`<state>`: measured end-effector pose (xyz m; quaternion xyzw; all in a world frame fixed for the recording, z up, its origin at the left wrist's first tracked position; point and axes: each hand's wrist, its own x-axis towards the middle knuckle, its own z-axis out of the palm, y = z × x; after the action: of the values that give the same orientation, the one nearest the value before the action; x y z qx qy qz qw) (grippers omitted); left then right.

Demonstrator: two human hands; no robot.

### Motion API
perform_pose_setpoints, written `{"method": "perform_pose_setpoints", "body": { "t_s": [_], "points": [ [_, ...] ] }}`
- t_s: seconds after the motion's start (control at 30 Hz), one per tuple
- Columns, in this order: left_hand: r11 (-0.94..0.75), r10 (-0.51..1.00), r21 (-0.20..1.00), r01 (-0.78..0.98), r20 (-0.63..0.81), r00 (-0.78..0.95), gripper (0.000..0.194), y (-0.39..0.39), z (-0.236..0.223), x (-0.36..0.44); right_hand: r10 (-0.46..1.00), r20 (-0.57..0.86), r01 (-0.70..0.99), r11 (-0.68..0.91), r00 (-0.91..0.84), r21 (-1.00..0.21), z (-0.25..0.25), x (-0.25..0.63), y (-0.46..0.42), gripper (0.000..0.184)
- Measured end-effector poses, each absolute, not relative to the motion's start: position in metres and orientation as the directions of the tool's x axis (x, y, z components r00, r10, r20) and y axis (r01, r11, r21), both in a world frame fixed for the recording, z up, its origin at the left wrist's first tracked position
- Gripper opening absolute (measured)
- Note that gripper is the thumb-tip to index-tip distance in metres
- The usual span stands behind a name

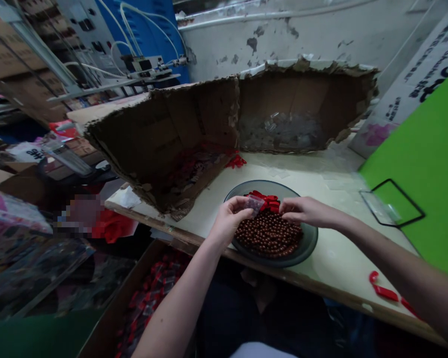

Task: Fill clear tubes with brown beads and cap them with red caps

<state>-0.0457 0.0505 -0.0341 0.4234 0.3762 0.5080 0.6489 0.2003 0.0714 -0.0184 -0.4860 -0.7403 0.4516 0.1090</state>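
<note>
My left hand (229, 221) pinches a small clear plastic bag (254, 203) above a dark glass plate (306, 248). The plate holds a heap of round brown beads (269, 236) and a tangle of red ribbon-like cord (267, 201). My right hand (302, 211) hangs over the plate, its curled fingertips close to the bag and the red cord. Whether those fingers hold anything is hidden. Both hands are above the plate, and the bag's lower edge is near the cord.
The pale tabletop (338, 199) carries a torn cardboard box (164, 149) at the back and loose red pieces (384, 293) near its front edge. A bright green board (425, 174) stands at right. Below the table's left edge, an open carton (153, 303) holds many red packets.
</note>
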Motion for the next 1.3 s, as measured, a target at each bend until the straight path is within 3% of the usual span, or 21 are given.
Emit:
{"method": "perform_pose_setpoints", "body": {
  "t_s": [0.1,0.23,0.4,0.67,0.77,0.9,0.97,1.17,1.3],
  "points": [
    [0.115,0.985,0.916,-0.384,-0.057,0.160,0.026,0.054,-0.037,-0.049,0.802,-0.335,0.761,0.213,-0.494,-0.613,-0.034,0.199,0.077,0.010],
    [0.121,0.991,0.888,-0.443,-0.086,0.097,0.029,0.058,-0.038,-0.049,0.931,-0.137,0.878,0.260,-0.338,-0.401,-0.045,0.187,0.091,0.009],
    [0.171,0.985,0.831,-0.529,-0.140,0.098,0.036,0.060,-0.036,-0.050,0.936,-0.067,0.876,0.297,-0.347,-0.380,-0.063,0.155,0.107,0.014],
    [0.216,0.974,0.832,-0.511,-0.148,0.171,0.043,0.051,-0.029,-0.048,0.956,-0.035,0.905,0.263,-0.291,-0.335,-0.076,0.138,0.117,0.015],
    [0.202,0.976,0.847,-0.491,-0.134,0.171,0.044,0.051,-0.030,-0.047,0.957,-0.028,0.874,0.252,-0.289,-0.416,-0.061,0.155,0.111,0.015],
    [0.198,0.973,0.856,-0.477,-0.112,0.202,0.036,0.052,-0.037,-0.043,0.951,0.001,0.682,0.222,-0.308,-0.697,-0.028,0.181,0.093,0.023],
    [0.194,0.971,0.869,-0.455,-0.102,0.218,0.032,0.052,-0.041,-0.040,0.943,0.003,0.592,0.211,-0.333,-0.778,-0.010,0.188,0.082,0.028],
    [0.203,0.950,0.918,-0.340,-0.100,0.297,0.030,0.042,-0.048,-0.025,0.882,-0.098,0.498,0.166,-0.461,-0.851,0.026,0.183,0.059,0.037],
    [0.237,0.938,0.907,-0.348,-0.120,0.326,0.031,0.036,-0.052,-0.020,0.890,-0.103,0.406,0.098,-0.444,-0.908,0.023,0.180,0.056,0.034]
  ]
}}
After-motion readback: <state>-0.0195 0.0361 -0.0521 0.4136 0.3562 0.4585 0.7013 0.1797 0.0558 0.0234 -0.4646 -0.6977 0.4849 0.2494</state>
